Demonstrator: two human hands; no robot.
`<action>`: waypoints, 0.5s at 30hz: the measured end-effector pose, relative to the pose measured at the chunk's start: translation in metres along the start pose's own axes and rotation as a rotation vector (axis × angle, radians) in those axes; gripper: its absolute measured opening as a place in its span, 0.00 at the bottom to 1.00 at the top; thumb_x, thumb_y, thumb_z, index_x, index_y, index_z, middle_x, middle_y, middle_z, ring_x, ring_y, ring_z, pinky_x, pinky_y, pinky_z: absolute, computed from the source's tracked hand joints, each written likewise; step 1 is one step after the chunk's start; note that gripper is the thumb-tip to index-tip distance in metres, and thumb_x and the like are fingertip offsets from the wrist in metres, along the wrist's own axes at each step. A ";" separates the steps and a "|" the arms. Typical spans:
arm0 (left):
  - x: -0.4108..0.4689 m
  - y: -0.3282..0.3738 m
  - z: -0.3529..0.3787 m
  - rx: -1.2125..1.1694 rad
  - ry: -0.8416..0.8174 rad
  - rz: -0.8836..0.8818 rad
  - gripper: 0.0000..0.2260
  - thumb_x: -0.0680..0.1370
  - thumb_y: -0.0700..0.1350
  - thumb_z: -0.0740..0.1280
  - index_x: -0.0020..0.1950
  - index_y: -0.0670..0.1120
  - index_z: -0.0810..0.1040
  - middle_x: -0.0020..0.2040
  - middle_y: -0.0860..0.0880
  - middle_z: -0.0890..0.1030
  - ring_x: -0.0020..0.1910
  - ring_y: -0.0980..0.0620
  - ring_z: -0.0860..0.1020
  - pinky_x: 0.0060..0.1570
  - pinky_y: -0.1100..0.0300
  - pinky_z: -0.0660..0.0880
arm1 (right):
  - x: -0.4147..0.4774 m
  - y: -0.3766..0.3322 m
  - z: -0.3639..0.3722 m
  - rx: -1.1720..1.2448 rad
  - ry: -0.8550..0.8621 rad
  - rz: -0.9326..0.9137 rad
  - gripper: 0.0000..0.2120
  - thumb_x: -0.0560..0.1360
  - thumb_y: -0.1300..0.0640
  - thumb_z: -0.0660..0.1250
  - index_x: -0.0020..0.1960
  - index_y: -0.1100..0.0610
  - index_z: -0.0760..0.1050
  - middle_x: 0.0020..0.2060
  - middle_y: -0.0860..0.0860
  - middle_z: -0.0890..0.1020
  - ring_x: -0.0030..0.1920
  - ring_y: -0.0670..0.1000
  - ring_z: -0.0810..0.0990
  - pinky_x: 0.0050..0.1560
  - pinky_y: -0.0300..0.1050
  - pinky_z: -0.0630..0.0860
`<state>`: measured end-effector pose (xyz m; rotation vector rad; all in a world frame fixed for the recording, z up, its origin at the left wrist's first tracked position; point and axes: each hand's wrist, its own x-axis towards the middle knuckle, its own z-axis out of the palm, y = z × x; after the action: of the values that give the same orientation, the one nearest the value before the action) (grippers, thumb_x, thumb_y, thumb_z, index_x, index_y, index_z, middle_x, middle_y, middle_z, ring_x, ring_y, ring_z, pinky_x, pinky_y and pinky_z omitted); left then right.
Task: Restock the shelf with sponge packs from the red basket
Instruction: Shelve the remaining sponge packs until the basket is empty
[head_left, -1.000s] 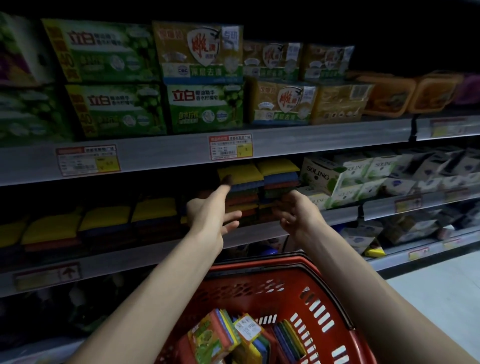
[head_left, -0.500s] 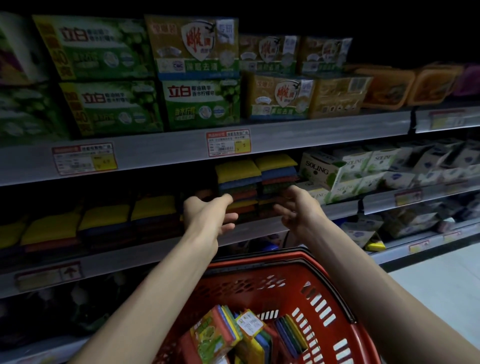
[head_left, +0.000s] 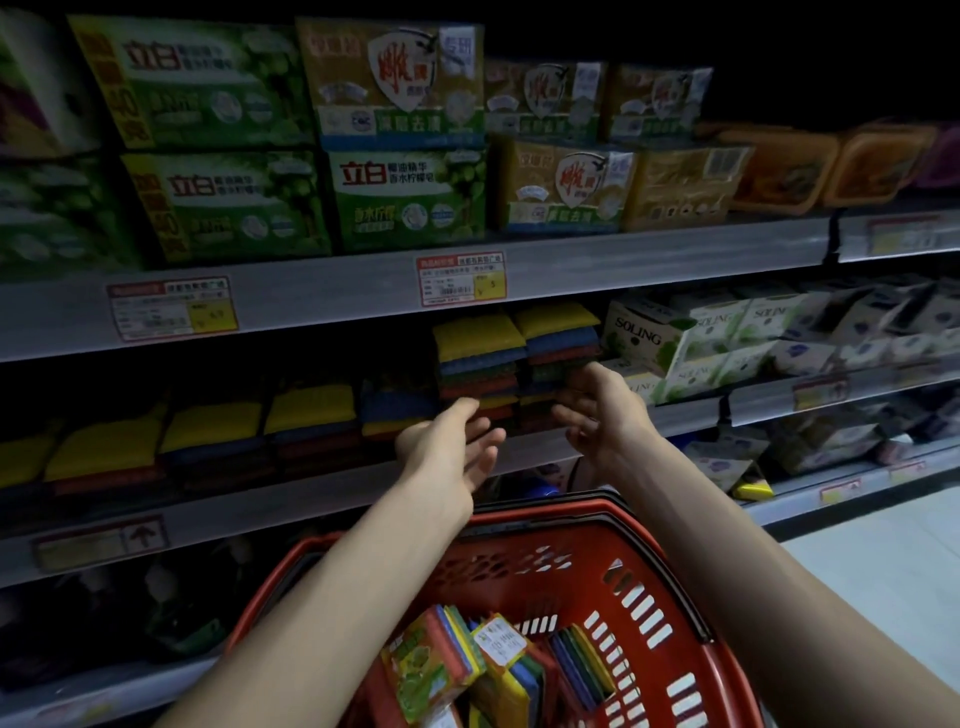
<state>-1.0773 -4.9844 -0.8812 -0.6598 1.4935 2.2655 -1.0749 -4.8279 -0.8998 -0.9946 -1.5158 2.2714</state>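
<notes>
Both hands, left (head_left: 447, 447) and right (head_left: 597, 410), hover empty-fingered before stacked sponge packs (head_left: 478, 358) on the shelf (head_left: 675, 415), while more packs (head_left: 467, 670) wait in the red basket (head_left: 670, 613).

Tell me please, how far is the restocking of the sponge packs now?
Done: two tall stacks of sponge packs stand on the middle shelf. In hand: nothing; the left hand and the right hand are open and empty in front of those stacks. Left: several packs lie in the red basket, and the lower piles to the left have room above.
</notes>
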 end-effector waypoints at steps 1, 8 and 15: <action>0.002 0.000 0.001 -0.024 0.011 0.007 0.12 0.79 0.41 0.72 0.59 0.37 0.78 0.49 0.41 0.86 0.35 0.50 0.84 0.24 0.65 0.77 | 0.000 0.000 -0.001 0.000 -0.004 -0.005 0.07 0.80 0.55 0.64 0.46 0.55 0.78 0.28 0.47 0.82 0.25 0.44 0.78 0.31 0.41 0.66; 0.005 0.004 0.005 -0.067 0.037 0.014 0.08 0.80 0.39 0.70 0.56 0.36 0.78 0.45 0.41 0.86 0.32 0.51 0.84 0.21 0.66 0.73 | 0.003 0.002 -0.003 -0.018 0.029 -0.025 0.06 0.80 0.57 0.65 0.47 0.58 0.78 0.34 0.50 0.84 0.23 0.44 0.80 0.30 0.41 0.65; 0.004 0.004 0.011 -0.036 0.039 0.002 0.10 0.82 0.39 0.67 0.41 0.40 0.73 0.40 0.45 0.84 0.30 0.53 0.81 0.20 0.68 0.70 | 0.005 0.003 -0.002 -0.010 0.037 -0.030 0.08 0.79 0.58 0.65 0.54 0.61 0.79 0.40 0.54 0.85 0.21 0.43 0.78 0.22 0.37 0.65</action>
<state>-1.0851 -4.9761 -0.8771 -0.7173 1.4743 2.2986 -1.0774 -4.8251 -0.9046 -1.0038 -1.5185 2.2147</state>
